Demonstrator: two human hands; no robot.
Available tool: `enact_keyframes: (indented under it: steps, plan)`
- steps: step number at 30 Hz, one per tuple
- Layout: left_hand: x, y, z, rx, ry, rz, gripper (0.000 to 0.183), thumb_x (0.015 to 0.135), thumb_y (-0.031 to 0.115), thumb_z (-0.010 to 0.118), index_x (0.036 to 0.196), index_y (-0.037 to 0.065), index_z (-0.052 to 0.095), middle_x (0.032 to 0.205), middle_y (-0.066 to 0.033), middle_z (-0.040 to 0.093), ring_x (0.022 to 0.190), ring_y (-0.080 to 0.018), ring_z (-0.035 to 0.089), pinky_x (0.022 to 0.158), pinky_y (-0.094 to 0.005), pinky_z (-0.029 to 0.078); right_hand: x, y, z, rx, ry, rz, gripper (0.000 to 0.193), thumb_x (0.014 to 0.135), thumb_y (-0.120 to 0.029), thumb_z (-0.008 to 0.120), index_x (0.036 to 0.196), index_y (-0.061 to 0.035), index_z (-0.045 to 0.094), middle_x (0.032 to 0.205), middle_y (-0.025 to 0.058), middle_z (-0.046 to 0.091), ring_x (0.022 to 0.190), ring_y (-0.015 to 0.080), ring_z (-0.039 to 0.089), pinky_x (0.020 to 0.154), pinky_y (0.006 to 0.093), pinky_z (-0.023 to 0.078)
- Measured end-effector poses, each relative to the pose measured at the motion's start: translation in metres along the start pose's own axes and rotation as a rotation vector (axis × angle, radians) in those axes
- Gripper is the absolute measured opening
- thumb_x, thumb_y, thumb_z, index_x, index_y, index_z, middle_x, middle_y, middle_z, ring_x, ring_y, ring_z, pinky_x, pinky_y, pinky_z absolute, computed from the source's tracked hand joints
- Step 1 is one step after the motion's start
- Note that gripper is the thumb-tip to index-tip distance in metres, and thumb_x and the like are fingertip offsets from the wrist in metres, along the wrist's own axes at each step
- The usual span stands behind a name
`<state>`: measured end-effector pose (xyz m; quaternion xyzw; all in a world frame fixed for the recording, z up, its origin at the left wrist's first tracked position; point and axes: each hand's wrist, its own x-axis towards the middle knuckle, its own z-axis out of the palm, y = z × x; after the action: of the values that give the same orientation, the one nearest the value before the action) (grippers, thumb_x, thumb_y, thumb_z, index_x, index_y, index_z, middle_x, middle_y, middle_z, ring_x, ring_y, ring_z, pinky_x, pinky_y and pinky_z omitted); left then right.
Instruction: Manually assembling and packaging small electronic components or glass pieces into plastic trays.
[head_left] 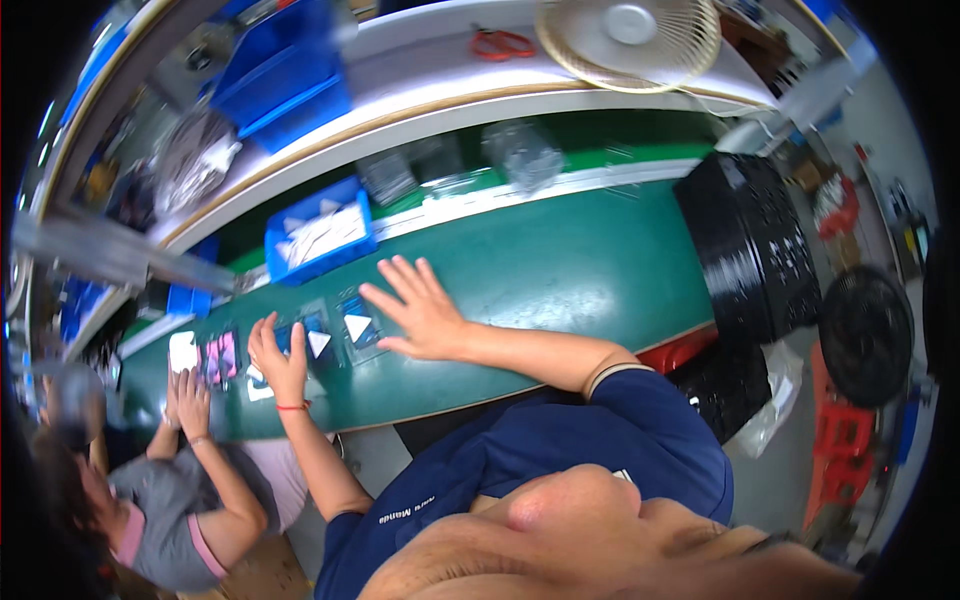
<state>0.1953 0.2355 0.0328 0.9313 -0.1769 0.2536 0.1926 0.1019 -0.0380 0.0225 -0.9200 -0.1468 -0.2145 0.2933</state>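
Observation:
My right hand point(425, 312) is stretched out over the green tabletop with its fingers spread, and nothing is in it. Just left of its fingertips and thumb lies a flat clear pack point(357, 320) with a blue face and a white triangle. My left hand point(279, 360), a red band at its wrist, is open above a second blue piece point(314, 338) with a white triangle; whether the fingers touch it I cannot tell. Under and beside that hand sits a small white piece point(259, 384), partly hidden.
A co-worker's hands point(188, 400) are at pink-and-dark flat pieces point(219, 357) on the left. Behind stands a blue bin point(320, 238) of white slips. Black crates point(750, 250) are stacked at the right end. The shelf above holds a fan point(628, 40) and red-handled scissors point(502, 44).

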Motion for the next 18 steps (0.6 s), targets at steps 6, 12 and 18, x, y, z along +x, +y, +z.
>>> enact_keyframes:
  steps: [6, 12, 18]
  plan:
    - [0.003, 0.195, 0.038, -0.673, -0.270, 0.402, 0.029, 0.078, 0.021, 0.071, 0.100, 0.003, 0.065, 0.110, -0.0173, 0.060, 0.107, -0.0348, 0.055, 0.093, -0.0437, 0.043, -0.094, 0.084, -0.204, -0.747, 0.371, 0.329, 0.050, 0.067, -0.019, 0.076, 0.112, -0.0043, 0.059, 0.114, 0.0180, 0.055, 0.106, 0.0354, 0.051, 0.092, 0.0492, 0.038]
    - [-0.061, 0.298, 0.096, -0.814, -0.583, 1.050, 0.034, 0.082, 0.031, 0.068, 0.103, 0.004, 0.064, 0.117, -0.0183, 0.057, 0.117, -0.0358, 0.050, 0.102, -0.0474, 0.037, -0.193, 0.089, -0.370, -0.904, 0.159, 1.141, 0.043, 0.071, -0.018, 0.077, 0.110, -0.0054, 0.066, 0.108, 0.0162, 0.064, 0.102, 0.0344, 0.060, 0.086, 0.0435, 0.049]
    - [-0.075, 0.298, 0.107, -0.852, -0.684, 1.081, 0.033, 0.085, 0.030, 0.067, 0.109, 0.008, 0.064, 0.125, -0.0155, 0.054, 0.126, -0.0339, 0.046, 0.108, -0.0488, 0.032, -0.222, 0.094, -0.380, -0.845, 0.125, 1.072, 0.041, 0.071, -0.005, 0.074, 0.111, -0.0038, 0.065, 0.100, 0.0190, 0.064, 0.101, 0.0364, 0.061, 0.088, 0.0431, 0.049]
